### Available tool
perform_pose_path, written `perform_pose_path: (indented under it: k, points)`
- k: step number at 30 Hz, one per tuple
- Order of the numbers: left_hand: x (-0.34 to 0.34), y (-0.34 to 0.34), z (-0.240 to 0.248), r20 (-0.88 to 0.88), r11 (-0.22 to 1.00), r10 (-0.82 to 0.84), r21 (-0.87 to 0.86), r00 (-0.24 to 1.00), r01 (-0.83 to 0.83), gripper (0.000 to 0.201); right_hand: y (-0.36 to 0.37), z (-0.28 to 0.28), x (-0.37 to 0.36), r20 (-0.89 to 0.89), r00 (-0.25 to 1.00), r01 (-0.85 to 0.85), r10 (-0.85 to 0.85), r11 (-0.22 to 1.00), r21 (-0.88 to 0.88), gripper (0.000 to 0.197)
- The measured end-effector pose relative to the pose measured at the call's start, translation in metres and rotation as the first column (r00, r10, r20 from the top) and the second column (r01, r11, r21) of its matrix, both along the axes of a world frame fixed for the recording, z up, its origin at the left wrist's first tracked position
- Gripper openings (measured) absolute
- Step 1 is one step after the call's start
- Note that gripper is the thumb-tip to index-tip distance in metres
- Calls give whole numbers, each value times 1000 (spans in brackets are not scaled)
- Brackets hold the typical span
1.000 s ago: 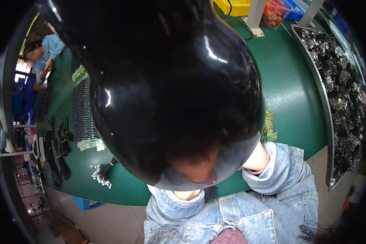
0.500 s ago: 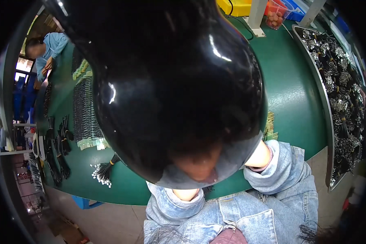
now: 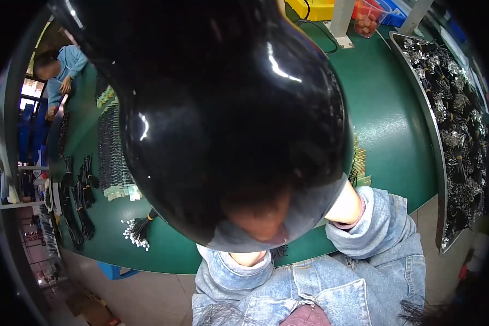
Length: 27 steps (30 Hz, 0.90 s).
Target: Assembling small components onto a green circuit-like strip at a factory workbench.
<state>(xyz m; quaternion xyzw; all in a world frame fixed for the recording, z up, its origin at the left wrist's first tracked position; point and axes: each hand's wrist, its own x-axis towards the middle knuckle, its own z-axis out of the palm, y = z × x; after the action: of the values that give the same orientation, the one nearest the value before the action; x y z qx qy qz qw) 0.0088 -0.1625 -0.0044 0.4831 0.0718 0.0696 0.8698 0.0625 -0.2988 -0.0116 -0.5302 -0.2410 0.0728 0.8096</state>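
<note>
A large glossy black rounded object point(image 3: 233, 119) fills the middle of the view and covers the work beneath it. My left hand point(image 3: 248, 258) shows only its wrist below that object's lower edge; its fingers are hidden. My right hand point(image 3: 345, 208) is covered too, with just the wrist and lower forearm showing at the object's lower right. Whatever either hand holds is out of sight. Close to the right wrist, a stack of thin yellow-green strips point(image 3: 359, 165) lies on the green table point(image 3: 386, 108). Left of the black object rests a tied bundle of black wires with pale ends point(image 3: 140, 232).
A metal tray point(image 3: 440, 163) heaped with black wire bundles stands on the right. More black wire bundles point(image 3: 81, 206) and rows of dark wired strips point(image 3: 113, 152) lie left. At the back are a post point(image 3: 339, 24) and a clear tub point(image 3: 367, 24). A co-worker point(image 3: 65, 70) sits far left.
The black object appears shifted slightly left, showing more of the yellow-green strips. The co-worker's hands have moved apart. My wrists have barely moved.
</note>
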Motion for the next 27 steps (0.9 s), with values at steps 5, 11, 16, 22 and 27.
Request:
perform_pose_path:
  k: [5, 11, 16, 22, 27]
  points:
    - [2, -3, 3, 13, 997, -76, 20, 997, 76, 48, -8, 18, -4, -206, 978, -15, 14, 1000, -5, 22]
    - [4, 0, 3, 80, 996, -76, 50, 994, 72, 49, 0, 12, 0, -212, 975, -77, 73, 997, -10, 24]
    - [3, 1, 1, 48, 993, -108, 63, 993, 105, 48, -1, 8, -1, -205, 977, -67, 62, 998, -16, 24]
    - [0, 6, 2, 4, 995, -85, 57, 996, 85, 46, -2, 3, -1, -188, 977, -91, 100, 994, 55, 24]
    - [-1, 9, 0, -4, 993, -71, 90, 997, 71, 44, 2, -4, -5, -302, 948, -91, 100, 995, 44, 26]
